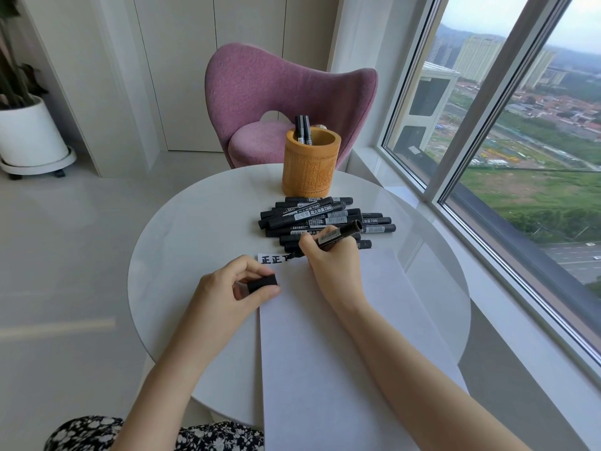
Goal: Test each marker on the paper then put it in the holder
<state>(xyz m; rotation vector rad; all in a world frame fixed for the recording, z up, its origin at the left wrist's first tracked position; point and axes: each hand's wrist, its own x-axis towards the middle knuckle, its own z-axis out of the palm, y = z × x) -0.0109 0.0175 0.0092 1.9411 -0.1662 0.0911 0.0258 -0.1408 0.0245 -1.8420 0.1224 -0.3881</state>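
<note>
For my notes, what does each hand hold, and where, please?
Right hand grips a black marker by its barrel; left hand pinches the cap by its sides.

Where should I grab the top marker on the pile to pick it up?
Probably pinch the top marker by the middle of its barrel, coming from above. It lies flat and slanted across the pile, so its long sides look free for your fingers.

Uncapped black marker (pixel 341 234) tilted, tip at white paper (pixel 325 336) top — wooden holder (pixel 310 170) w/ two markers (pixel 303 130).
</note>
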